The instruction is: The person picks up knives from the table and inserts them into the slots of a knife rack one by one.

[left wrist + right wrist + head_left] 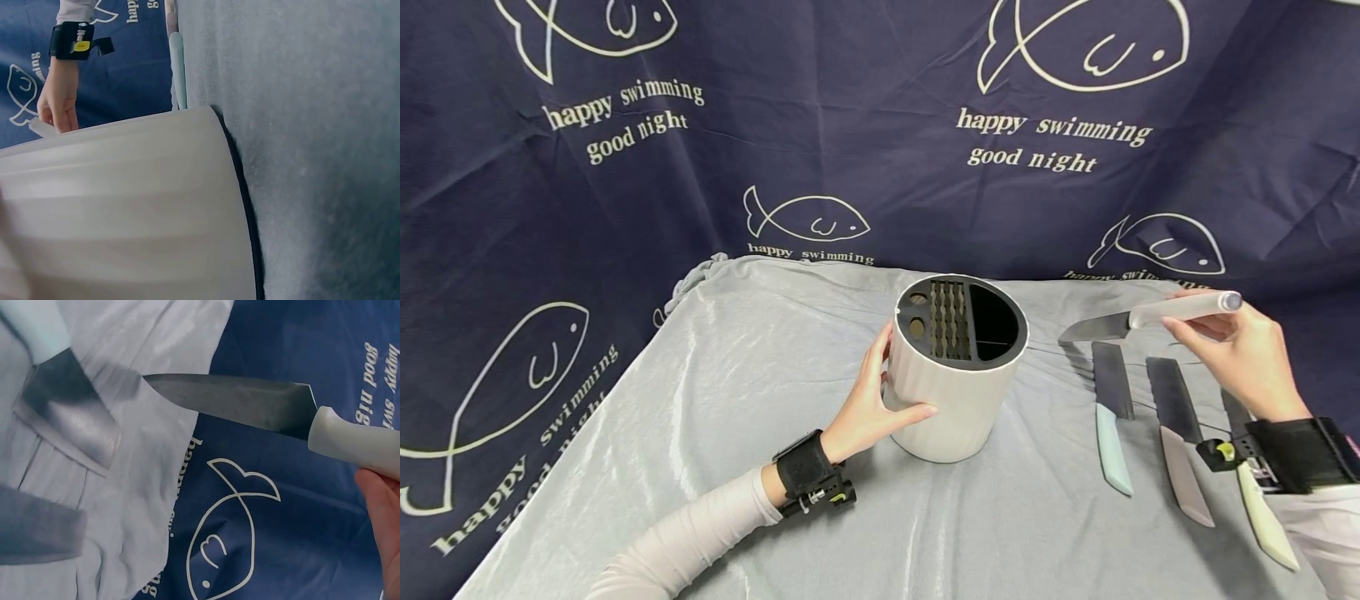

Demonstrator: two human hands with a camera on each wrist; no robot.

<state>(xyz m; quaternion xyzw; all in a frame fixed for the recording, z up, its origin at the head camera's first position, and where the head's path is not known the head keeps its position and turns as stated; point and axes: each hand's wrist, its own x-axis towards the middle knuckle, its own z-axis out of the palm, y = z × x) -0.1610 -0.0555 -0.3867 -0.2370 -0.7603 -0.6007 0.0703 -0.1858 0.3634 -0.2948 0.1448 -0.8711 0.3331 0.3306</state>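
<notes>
A white ribbed knife block [955, 412] with a black slotted top stands upright on the cloth. My left hand [872, 408] grips its left side, thumb across the front and fingers round the far side. In my right hand [1258, 358] is a kitchen knife [237, 403] with a whitish handle, pinched by that handle. Its blade points left, above the cloth and to the right of the block. The left wrist view is mostly filled by the block's wall [125, 206], with the right hand [60, 97] beyond it.
Right of the block lie a light-blue-handled knife [1112, 446], a pinkish-grey-handled knife [1183, 475] and a pale-green-handled knife [1262, 517], the last partly hidden by the right wrist. Grey cloth [775, 333] covers the table. A dark blue fish-print curtain [880, 125] hangs behind.
</notes>
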